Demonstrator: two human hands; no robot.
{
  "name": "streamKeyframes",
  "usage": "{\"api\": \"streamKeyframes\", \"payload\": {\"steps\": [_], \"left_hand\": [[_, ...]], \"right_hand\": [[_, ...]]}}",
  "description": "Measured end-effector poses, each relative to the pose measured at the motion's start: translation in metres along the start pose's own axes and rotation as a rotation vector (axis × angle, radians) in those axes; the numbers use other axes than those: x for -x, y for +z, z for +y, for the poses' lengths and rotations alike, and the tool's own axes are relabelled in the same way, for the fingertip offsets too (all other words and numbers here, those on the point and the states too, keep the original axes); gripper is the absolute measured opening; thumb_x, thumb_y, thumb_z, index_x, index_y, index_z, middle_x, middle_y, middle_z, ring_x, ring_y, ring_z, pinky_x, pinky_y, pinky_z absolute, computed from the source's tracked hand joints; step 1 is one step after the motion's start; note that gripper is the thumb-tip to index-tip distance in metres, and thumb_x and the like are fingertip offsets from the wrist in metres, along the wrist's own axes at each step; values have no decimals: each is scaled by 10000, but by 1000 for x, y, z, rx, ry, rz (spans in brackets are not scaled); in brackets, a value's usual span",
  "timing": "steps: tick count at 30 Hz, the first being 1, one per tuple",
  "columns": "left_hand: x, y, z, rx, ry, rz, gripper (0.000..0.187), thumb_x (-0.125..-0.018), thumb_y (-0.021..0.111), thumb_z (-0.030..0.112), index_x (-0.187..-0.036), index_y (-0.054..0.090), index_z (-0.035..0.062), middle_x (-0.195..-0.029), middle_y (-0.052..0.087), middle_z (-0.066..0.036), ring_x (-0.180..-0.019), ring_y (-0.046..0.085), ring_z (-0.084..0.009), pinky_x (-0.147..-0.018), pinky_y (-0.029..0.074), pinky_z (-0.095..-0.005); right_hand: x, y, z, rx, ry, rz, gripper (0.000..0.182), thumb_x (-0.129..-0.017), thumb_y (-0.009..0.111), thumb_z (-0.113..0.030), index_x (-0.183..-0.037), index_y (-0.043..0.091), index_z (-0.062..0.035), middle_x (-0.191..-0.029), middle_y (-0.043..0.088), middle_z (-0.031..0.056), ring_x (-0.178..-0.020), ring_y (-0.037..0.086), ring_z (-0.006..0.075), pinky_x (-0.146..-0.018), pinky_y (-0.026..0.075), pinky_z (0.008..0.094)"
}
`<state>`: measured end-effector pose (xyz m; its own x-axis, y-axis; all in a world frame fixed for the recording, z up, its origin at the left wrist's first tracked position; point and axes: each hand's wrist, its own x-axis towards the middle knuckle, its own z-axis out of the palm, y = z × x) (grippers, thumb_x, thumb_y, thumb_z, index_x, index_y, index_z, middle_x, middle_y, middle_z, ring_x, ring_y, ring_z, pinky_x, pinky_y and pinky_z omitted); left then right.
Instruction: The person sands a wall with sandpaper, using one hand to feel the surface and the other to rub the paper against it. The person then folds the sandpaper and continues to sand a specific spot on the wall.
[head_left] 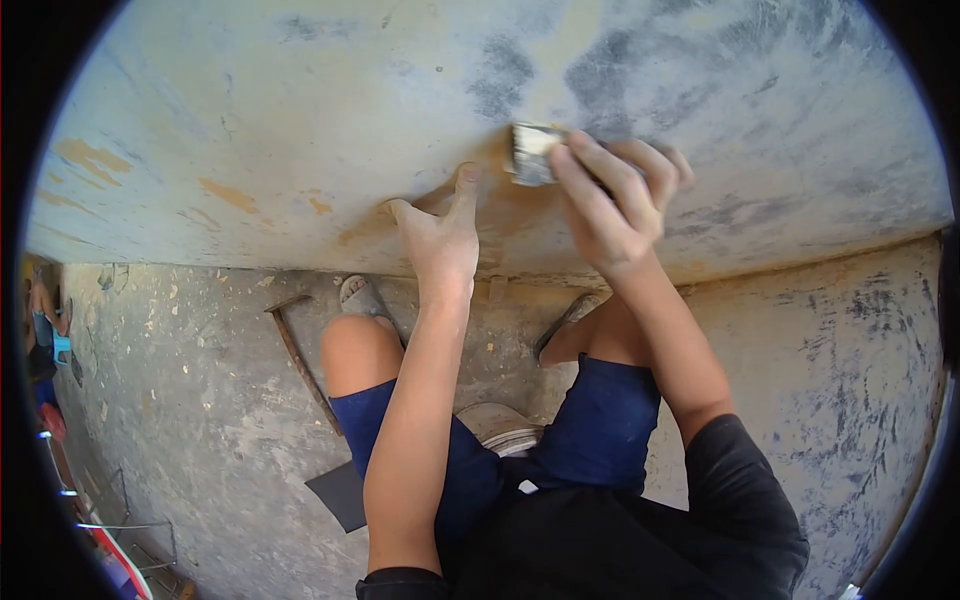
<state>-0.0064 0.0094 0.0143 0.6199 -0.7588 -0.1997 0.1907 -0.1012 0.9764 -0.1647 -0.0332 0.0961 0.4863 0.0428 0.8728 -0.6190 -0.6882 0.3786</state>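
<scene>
A large panel [400,90] with a pale, patchy grey and yellowish surface stands in front of me. Gripped in my right hand [620,195] is a putty knife [533,153], its short flat blade smeared whitish and held against or very near the panel. The fingers hide most of its handle, and the hand is slightly blurred. Left of the blade, my left hand [440,235] rests on the panel's lower part with thumb and a finger spread, holding nothing. Brownish-orange patches [230,195] mark the panel around and left of that hand.
A hammer [303,365] with a long handle lies on the rough concrete floor [200,420] beside my left leg. A dark flat sheet [338,497] lies nearer to me. I sit on a pale round object [500,425]. At far left are another person's leg [45,305] and a blue stool [62,348].
</scene>
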Motion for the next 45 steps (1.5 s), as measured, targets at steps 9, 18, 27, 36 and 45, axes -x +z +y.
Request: {"api": "streamKeyframes", "payload": {"steps": [9, 18, 27, 36, 45], "left_hand": [[2, -4, 10, 59, -19, -61, 953, -926, 860, 359, -1465, 330, -222, -1469, 522, -303, -1387, 513, -315, -1199, 376, -417], [3, -5, 10, 217, 2, -129, 996, -913, 869, 404, -1467, 330, -223, -1476, 513, -316, -1394, 500, -342, -1216, 349, -418], [1, -5, 4, 142, 29, -90, 937, -916, 876, 347, -1458, 348, -205, -1472, 518, -307, -1370, 520, -335, -1179, 394, -407], [0, -1, 3, 6, -40, -22, 934, -905, 889, 330, -1440, 352, -215, -1481, 512, -307, -1387, 512, -305, -1182, 397, -411], [0, -3, 2, 179, 23, -73, 783, -930, 859, 307, -1363, 424, -179, -1385, 562, -260, -1277, 568, -253, -1120, 452, -378]], "right_hand": [[1, -8, 13, 23, -40, 6, 348, -726, 860, -104, -1072, 832, -124, -1157, 775, -7, -924, 613, 180, -851, 381, 355], [-12, 3, 0, -88, -109, -49, 306, -742, 810, -189, -1039, 800, -115, -1119, 764, -24, -961, 654, 153, -879, 344, 379], [-32, 21, -19, -125, -70, -50, 363, -700, 830, -158, -1060, 808, -118, -1141, 765, -9, -968, 649, 164, -896, 355, 387], [6, -13, 17, -58, -36, -58, 311, -732, 825, -164, -1035, 797, -102, -1093, 768, 3, -984, 661, 173, -883, 349, 392], [-10, 7, 6, -99, -156, -42, 234, -744, 840, -195, -965, 803, -128, -1063, 771, 3, -960, 661, 138, -859, 341, 383]]}}
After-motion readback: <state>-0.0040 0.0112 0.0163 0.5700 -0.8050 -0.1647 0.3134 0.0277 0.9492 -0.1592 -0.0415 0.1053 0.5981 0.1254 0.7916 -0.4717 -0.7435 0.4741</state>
